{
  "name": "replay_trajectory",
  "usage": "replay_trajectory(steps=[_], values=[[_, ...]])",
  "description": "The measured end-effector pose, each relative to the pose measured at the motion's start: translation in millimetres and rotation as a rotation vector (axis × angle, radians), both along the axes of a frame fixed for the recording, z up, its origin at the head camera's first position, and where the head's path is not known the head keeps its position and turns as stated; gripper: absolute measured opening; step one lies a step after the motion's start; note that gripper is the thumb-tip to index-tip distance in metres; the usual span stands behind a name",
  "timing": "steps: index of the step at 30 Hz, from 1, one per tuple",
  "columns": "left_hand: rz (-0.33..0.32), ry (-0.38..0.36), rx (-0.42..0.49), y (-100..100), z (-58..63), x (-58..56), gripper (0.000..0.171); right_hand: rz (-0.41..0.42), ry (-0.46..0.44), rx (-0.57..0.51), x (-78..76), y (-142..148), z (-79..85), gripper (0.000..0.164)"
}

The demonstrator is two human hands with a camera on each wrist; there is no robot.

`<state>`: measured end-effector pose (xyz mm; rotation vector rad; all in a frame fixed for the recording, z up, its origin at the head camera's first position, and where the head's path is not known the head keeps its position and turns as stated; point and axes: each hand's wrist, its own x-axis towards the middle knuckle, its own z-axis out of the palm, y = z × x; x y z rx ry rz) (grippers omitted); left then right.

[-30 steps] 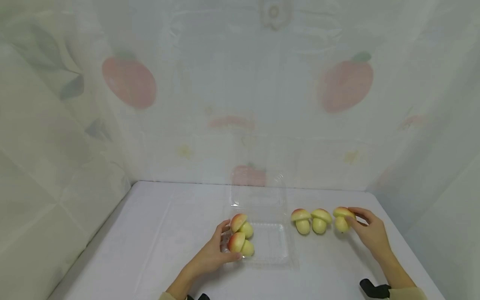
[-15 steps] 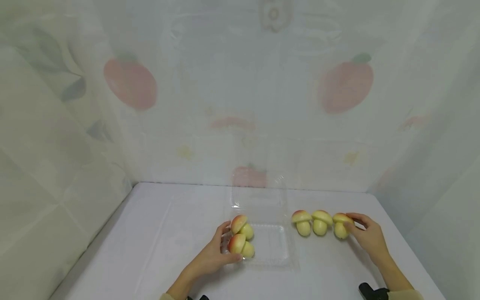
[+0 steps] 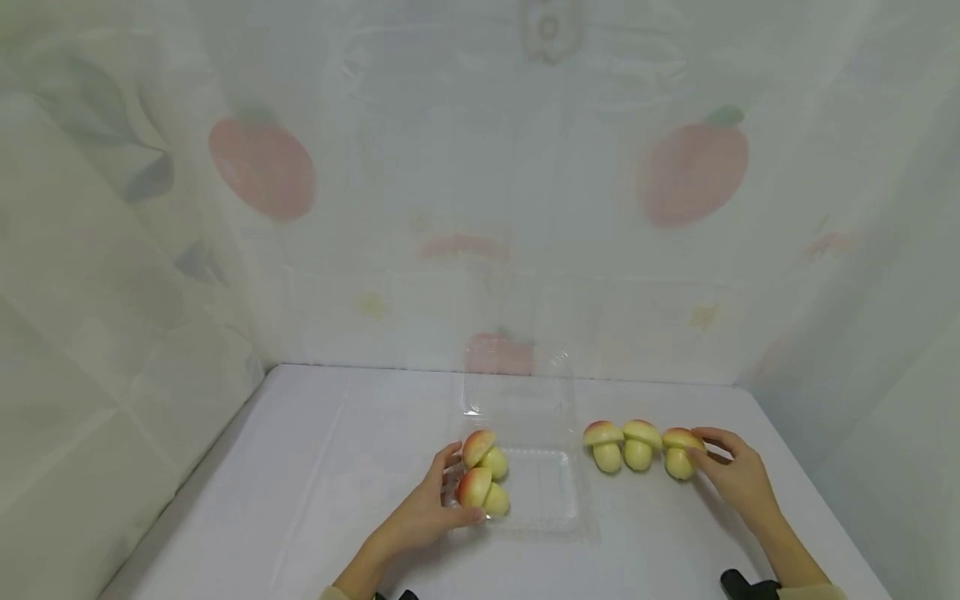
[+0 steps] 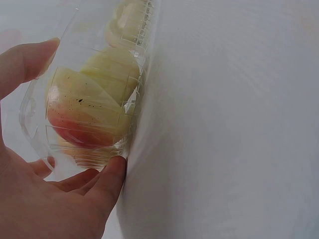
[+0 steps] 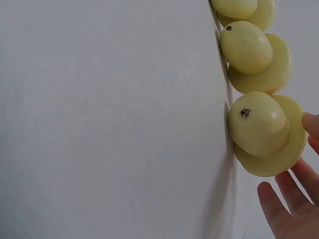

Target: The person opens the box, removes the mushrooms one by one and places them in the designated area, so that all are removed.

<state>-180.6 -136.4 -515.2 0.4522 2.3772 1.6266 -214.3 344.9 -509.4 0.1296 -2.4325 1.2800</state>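
Our right hand [image 3: 738, 475] and its mushroom [image 3: 678, 454] have shifted left towards two loose mushrooms [image 3: 638, 447]. On the table [image 3: 337, 467], one open box [image 3: 543, 492] is gripped at its left side by our left hand [image 3: 427, 507]; two boxed mushrooms [image 3: 474, 487] lie caps leftward. Right of it, three lie in a row, stems towards us, long axes front to back; our right thumb and fingers pinch the rightmost cap.

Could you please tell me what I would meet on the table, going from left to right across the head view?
Left hand → two mushroom-shaped pieces in the clear container → left loose piece → middle loose piece → right loose piece → right hand.
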Motion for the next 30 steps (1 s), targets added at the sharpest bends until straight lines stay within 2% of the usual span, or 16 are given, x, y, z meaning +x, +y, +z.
replay_trajectory(steps=[7,18,25,30], values=[[0.000,-0.009,-0.005,-0.9,-0.8,-0.6,0.104,-0.009,0.050,0.046,3.4,-1.2,6.7,0.034],[0.002,-0.017,0.002,0.2,-0.8,-0.5,0.105,-0.016,0.104,0.066,12.1,-13.4,33.2,0.031],[0.002,-0.015,-0.006,0.0,-0.2,-0.2,0.105,0.043,0.194,0.036,20.0,-28.8,54.1,0.030],[0.002,-0.008,-0.011,-0.4,0.2,-0.1,0.105,0.081,0.193,0.010,25.3,-38.4,67.3,0.031]])
